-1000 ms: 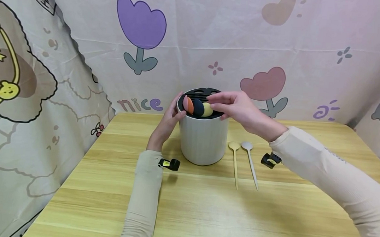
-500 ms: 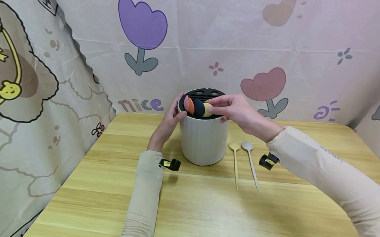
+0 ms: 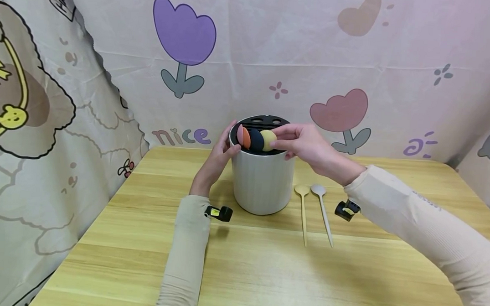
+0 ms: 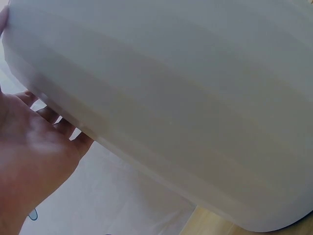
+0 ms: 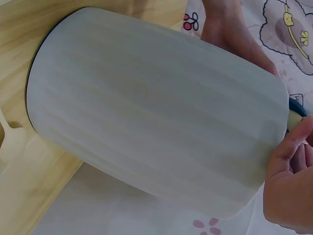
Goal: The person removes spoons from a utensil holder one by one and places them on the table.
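Note:
A white ribbed cylindrical knife holder (image 3: pixel 262 185) with a black slotted top (image 3: pixel 267 120) stands upright on the table. My left hand (image 3: pixel 217 158) holds its left side, thumb near the rim; in the left wrist view the fingers (image 4: pixel 63 125) lie along the wall. From the top stick up spoon heads: a pink one (image 3: pixel 240 134), an orange one (image 3: pixel 246 137), a navy one (image 3: pixel 255 140) and a yellow spoon (image 3: pixel 268 139). At its right edge, the yellow head is pinched between thumb and fingers of my right hand (image 3: pixel 311 144). The handles inside the holder are hidden.
Right of the holder, a pale yellow spoon (image 3: pixel 302 210) and a white spoon (image 3: pixel 323 211) lie side by side on the wooden table (image 3: pixel 248 272). A patterned cloth (image 3: pixel 249 43) hangs behind the table and along its sides.
My right hand has shifted slightly left and down, its fingers closer round the yellow spoon's head. My left hand and the holder have stayed in place.

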Tool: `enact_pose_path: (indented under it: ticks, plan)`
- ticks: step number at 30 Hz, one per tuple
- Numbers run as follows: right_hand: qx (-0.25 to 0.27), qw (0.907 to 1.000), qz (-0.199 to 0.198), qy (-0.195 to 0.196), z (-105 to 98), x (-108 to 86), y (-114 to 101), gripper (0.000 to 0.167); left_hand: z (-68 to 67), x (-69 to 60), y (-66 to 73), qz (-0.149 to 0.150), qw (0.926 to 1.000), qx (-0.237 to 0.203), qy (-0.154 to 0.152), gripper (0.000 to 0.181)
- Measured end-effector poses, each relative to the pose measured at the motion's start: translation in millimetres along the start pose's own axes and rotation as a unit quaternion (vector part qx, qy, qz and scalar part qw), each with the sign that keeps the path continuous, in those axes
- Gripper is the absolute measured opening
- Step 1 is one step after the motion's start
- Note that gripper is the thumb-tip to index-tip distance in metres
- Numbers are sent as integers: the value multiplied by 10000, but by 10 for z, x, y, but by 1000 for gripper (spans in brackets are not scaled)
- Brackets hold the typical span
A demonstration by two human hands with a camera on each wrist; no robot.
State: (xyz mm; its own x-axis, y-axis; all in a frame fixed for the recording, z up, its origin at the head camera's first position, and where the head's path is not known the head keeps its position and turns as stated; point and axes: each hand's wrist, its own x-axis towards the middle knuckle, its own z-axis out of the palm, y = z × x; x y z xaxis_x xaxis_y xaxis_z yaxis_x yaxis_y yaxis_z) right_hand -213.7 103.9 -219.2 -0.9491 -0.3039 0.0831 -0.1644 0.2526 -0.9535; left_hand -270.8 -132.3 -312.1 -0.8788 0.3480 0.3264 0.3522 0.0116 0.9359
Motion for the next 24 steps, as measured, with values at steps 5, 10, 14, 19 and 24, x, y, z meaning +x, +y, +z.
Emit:
enact_pose_path:
  ticks: [5,10,14,19,24]
  plan:
    - [54,9999,-59,120,-39,-20,-48,34,0,7,-3,-25,10000,-9,15,120]
    - [138,9996,-198,162,-83,-40,-110,35,2,15,-9,-48,10000,-6,42,124]
    - [283,9986,-364,249,-115,-49,-150,33,-2,13,-12,-39,10000,13,36,122]
    - [582,9956,-614,392,-154,-57,-210,25,-3,10,-4,-9,10000,11,5,120]
    - [933,9910,-843,455,-196,-90,-310,19,-4,9,-3,-17,10000,48,9,119]
